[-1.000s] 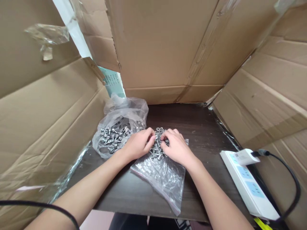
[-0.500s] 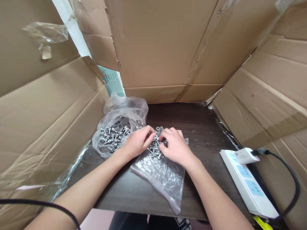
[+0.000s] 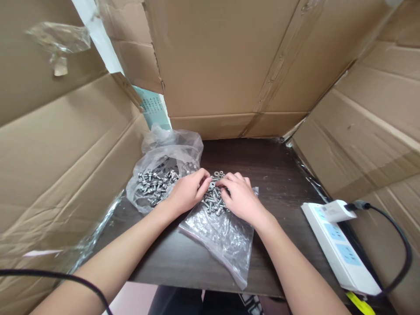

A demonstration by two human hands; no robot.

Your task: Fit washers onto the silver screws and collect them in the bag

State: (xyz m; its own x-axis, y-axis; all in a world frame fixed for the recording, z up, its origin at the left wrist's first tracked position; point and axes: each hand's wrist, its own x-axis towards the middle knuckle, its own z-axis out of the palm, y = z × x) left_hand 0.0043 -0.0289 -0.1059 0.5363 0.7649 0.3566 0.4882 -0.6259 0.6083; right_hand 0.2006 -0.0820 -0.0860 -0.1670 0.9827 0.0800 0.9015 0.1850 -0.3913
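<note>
A pile of small metal bolts (image 3: 214,203) and washers lies on a clear plastic zip bag (image 3: 226,245) on the dark table. My left hand (image 3: 188,190) is at the pile's left side, thumb and fingers pinched together; anything between the tips is too small to make out. From the right, my right hand (image 3: 241,197) reaches over the pile with bent fingers, its thumb and forefinger apart. The forefinger is close to a flat washer (image 3: 212,185). More washers (image 3: 217,174) lie just behind. Part of the pile is hidden under my right hand.
An open clear plastic bag (image 3: 134,192) with many bolts stands beside my left wrist. On the right lies a white power strip (image 3: 341,249) with a plugged-in adapter and black cable (image 3: 408,245). Cardboard walls (image 3: 226,61) enclose the table (image 3: 262,153) on three sides.
My right forefinger has straightened toward the washer, and its thumb has moved a little apart from it. My left hand stays nearly in place, still pinched. The view has shifted slightly.
</note>
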